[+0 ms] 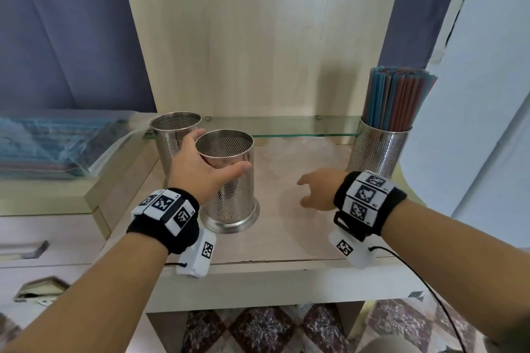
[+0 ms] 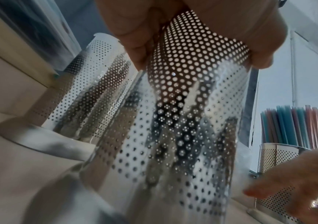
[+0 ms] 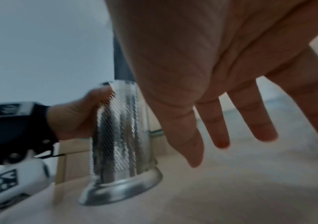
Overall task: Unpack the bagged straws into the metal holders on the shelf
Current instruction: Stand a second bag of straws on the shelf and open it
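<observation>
Three perforated metal holders stand on the shelf (image 1: 286, 226). My left hand (image 1: 200, 169) grips the near empty holder (image 1: 229, 180) around its upper wall; the same holder (image 2: 173, 136) fills the left wrist view and shows in the right wrist view (image 3: 119, 144). A second empty holder (image 1: 172, 135) stands just behind it at the left. The third holder (image 1: 375, 152) at the right is full of blue and red straws (image 1: 395, 97). My right hand (image 1: 315, 192) hovers over the shelf between the holders, fingers (image 3: 219, 121) spread and holding nothing.
Bagged straws in clear plastic (image 1: 57, 146) lie on the raised cabinet top at the left. A glass ledge (image 1: 301, 126) runs along the back of the shelf. A wooden back panel (image 1: 258, 51) rises behind it. Drawers (image 1: 43, 246) sit below left.
</observation>
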`<state>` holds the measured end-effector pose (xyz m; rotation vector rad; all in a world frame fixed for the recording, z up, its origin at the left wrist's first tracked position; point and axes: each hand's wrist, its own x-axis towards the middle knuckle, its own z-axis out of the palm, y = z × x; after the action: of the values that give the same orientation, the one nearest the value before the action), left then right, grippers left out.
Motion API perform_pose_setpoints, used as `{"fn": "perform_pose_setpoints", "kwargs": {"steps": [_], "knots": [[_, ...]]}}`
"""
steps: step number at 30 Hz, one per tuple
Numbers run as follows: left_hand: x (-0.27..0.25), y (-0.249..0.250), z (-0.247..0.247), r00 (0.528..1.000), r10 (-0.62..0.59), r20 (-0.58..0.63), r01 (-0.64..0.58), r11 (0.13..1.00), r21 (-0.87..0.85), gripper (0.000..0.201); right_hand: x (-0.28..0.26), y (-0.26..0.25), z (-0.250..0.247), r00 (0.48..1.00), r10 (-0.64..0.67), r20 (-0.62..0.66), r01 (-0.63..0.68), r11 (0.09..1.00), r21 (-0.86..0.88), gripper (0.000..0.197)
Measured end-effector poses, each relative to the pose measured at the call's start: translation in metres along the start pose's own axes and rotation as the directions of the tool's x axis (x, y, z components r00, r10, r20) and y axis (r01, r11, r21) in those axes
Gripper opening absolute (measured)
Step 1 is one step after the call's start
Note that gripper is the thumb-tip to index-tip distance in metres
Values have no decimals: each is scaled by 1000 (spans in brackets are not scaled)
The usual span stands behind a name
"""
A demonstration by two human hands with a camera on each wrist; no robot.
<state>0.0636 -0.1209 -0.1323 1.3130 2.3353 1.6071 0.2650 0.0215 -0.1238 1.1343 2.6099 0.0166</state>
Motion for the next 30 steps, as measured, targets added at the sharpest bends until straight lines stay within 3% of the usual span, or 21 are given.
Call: {"fn": "perform_pose_setpoints", "kwargs": {"steps": [3, 9, 16, 19, 22, 24, 25, 27, 30], "knots": [[2, 0, 4, 1000, 13, -7, -13, 1000, -11, 112, 36, 9, 10, 999, 49, 23, -50, 998, 44, 74], [11, -3, 9, 1000, 26, 7, -25, 1000, -13, 111, 83, 26, 2, 994, 89, -69, -80, 990, 118, 79], [18, 0, 13, 999, 32, 39, -31, 999, -18, 117, 99, 32, -7, 991, 126, -44, -119, 983, 141, 73], [20, -1, 14, 999, 29, 38, -28, 1000, -12, 113, 80, 25, -19, 995, 102, 17, -104, 985, 138, 55], [22, -1, 15, 999, 35, 38, -35, 999, -11, 115, 52, 26, -28, 976, 92, -196, -60, 984, 165, 40], [22, -1, 16, 998, 37, 44, -37, 999, -12, 115, 42, 28, -26, 913, 106, -395, -35, 983, 182, 37], [22, -1, 17, 998, 38, 46, -37, 999, -13, 115, 43, 28, -23, 897, 87, -433, -3, 982, 190, 42], [22, 1, 18, 998, 36, 45, -36, 999, -9, 115, 54, 27, -13, 937, 14, -349, 57, 980, 192, 58], [19, 4, 17, 998, 13, 53, -14, 1000, 3, 117, 73, 31, -1, 991, 61, -118, -25, 957, 290, 70]]}}
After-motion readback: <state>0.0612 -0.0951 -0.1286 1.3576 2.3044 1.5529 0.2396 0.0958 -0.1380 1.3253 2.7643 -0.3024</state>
